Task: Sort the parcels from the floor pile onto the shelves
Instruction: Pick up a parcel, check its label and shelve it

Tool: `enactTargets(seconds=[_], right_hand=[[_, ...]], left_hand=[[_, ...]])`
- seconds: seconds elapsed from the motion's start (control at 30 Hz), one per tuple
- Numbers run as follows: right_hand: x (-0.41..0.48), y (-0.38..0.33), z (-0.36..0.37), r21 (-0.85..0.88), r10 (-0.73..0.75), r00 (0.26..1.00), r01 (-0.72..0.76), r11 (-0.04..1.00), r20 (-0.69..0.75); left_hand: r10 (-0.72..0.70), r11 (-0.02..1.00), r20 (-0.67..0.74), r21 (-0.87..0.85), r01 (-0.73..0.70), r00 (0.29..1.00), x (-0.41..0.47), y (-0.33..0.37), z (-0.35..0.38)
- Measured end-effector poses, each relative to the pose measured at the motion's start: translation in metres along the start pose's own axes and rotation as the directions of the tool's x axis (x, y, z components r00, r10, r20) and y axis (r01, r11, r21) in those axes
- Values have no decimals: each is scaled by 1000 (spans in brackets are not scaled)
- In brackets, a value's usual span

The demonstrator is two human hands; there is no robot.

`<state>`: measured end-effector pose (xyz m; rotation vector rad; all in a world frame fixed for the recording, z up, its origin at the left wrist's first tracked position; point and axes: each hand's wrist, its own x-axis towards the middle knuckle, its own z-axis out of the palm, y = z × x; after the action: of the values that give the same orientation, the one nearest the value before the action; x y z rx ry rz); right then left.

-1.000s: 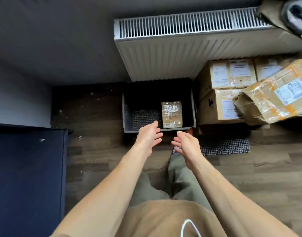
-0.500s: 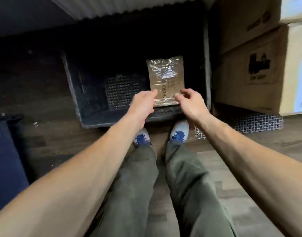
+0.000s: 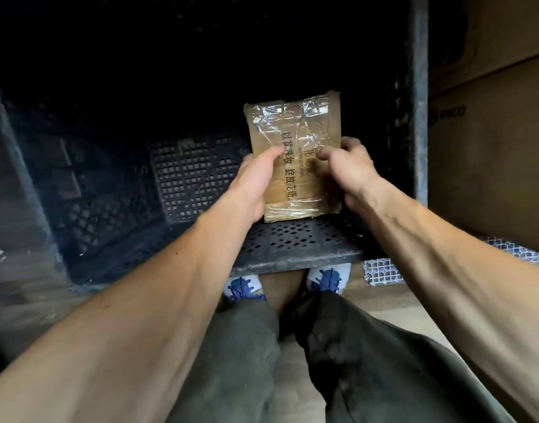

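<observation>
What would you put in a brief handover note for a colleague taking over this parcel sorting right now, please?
Left hand: grips the left edge of the small taped parcel, thumb on its top face.
Right hand: grips the parcel's right edge, thumb on top.
Parcel: inside the black perforated crate, towards its right wall; whether it has left the crate floor cannot be told.
Large cardboard boxes stand to the right of the crate.
Done: parcel gripped with both hands.
Left: lift it out and place it on a shelf; no shelves are in view.
</observation>
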<state>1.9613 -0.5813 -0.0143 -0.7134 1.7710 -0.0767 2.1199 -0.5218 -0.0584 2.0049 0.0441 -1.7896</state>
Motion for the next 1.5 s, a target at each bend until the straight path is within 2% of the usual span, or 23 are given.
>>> enactTargets(seconds=[0.13, 0.27, 0.37, 0.47, 0.53, 0.63, 0.7, 0.77, 0.8, 0.9, 1.03, 1.17, 1.3, 1.4, 1.5], right_hand=[[-37, -11, -8, 91, -55, 998, 55, 994, 5], [-112, -48, -29, 281, -55, 996, 34, 959, 66], [-186, -79, -61, 354, -9, 995, -27, 935, 100], [-278, -111, -103, 422, 15, 993, -62, 904, 113], [-343, -135, -131, 450, -5, 991, -56, 891, 132], [-437, -168, -162, 471, -94, 983, 8, 882, 158], [-485, -181, -169, 447, -173, 971, 84, 891, 163], [-526, -189, -170, 443, -232, 952, 124, 888, 199], [-543, -193, -169, 444, -256, 937, 130, 887, 237], [-582, -195, -166, 432, -363, 872, 203, 879, 328], [-618, -187, -157, 451, -499, 789, 321, 833, 358], [-642, -176, -129, 504, -537, 775, 336, 796, 332], [-665, -171, -92, 519, -577, 763, 380, 766, 293], [-681, -173, -66, 517, -614, 752, 437, 736, 238], [-691, -174, -47, 537, -629, 749, 450, 713, 207]], left_hand=[[39, 998, -47, -47, -41, 998, -77, 17, -5], [88, 972, -87, -210, -105, 992, -170, 38, -26], [164, 921, -42, -352, -168, 986, -263, 64, -46], [203, 900, 22, -399, -178, 979, -370, 97, -73], [227, 912, 20, -354, -206, 974, -441, 121, -93], [338, 933, 44, -151, -328, 940, -540, 157, -112], [434, 900, 21, 33, -434, 901, -591, 171, -117], [531, 843, -11, 105, -527, 847, -627, 175, -125], [557, 829, -21, 72, -554, 830, -641, 177, -128], [567, 823, 74, -93, -560, 820, -672, 175, -147], [545, 823, 116, -266, -502, 831, -693, 161, -183], [559, 813, 128, -280, -511, 819, -701, 148, -226], [580, 802, 217, -320, -504, 785, -715, 133, -262], [567, 794, 212, -399, -459, 796, -717, 126, -284], [532, 826, 273, -376, -420, 801, -720, 121, -305]])
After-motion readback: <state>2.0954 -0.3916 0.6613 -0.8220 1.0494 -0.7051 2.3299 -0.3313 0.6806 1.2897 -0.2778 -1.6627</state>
